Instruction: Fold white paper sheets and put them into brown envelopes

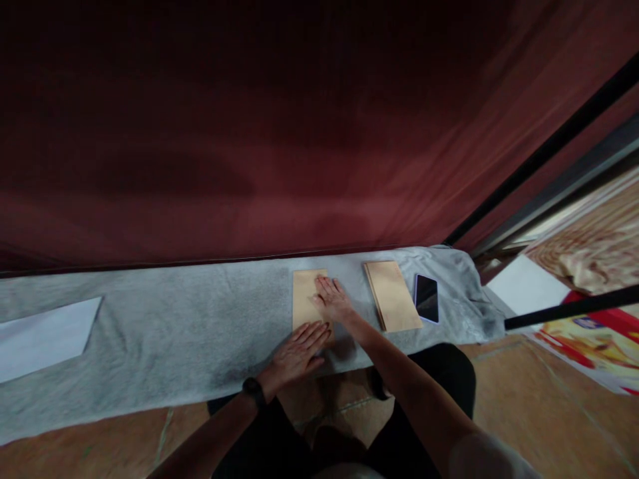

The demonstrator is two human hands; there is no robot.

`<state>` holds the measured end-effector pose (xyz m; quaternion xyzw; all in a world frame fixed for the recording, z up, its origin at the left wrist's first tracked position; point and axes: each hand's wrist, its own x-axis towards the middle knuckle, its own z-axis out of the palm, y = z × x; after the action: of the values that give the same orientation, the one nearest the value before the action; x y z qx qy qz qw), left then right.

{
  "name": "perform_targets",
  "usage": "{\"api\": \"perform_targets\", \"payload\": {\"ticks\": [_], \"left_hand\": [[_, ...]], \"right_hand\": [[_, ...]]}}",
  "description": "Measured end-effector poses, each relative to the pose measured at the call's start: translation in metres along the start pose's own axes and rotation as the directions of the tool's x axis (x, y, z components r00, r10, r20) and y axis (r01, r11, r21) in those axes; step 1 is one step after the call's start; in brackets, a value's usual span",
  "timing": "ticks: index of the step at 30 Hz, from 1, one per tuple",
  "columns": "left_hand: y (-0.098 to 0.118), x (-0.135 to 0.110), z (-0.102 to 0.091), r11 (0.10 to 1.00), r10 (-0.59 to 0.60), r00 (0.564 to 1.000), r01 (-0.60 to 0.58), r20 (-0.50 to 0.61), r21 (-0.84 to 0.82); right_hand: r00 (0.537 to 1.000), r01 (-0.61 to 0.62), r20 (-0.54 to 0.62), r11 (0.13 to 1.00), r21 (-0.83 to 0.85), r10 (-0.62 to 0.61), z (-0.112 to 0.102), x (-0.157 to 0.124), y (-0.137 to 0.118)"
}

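A tan paper piece, perhaps an envelope or a flat paper bag, lies on the grey cloth straight in front of me. On its near end rests my left hand, flat with the fingers stretched out; a dark band circles that wrist. My right hand presses flat on the paper's right side, farther up, fingers extended. Neither hand grips anything. Parts of the paper's near end and right edge are hidden under my hands. To the right sits a stack of similar tan paper pieces.
A phone lies right of the stack. White sheets rest on the left of the grey cloth. A dark red panel rises behind. Black bars, a white board and a printed carton stand at right.
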<state>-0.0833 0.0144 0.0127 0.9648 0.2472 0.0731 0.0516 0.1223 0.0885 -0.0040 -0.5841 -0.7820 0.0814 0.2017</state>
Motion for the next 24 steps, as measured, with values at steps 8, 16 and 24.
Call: {"api": "perform_targets", "payload": {"ticks": [8,16,24], "left_hand": [[-0.003,-0.001,0.006,1.000,0.012,1.000,-0.012,-0.007,-0.008],[-0.001,0.000,0.006,1.000,-0.007,0.999,0.008,0.046,-0.021],[0.001,-0.014,0.000,0.994,0.047,0.997,-0.040,0.065,-0.107]], "right_hand": [[0.985,0.162,0.063,0.986,-0.052,-0.158,-0.011,-0.044,-0.003],[0.980,0.179,0.098,0.983,-0.026,-0.176,-0.016,-0.078,-0.013],[0.974,0.202,0.122,0.977,-0.073,-0.192,-0.018,-0.101,-0.016]]}}
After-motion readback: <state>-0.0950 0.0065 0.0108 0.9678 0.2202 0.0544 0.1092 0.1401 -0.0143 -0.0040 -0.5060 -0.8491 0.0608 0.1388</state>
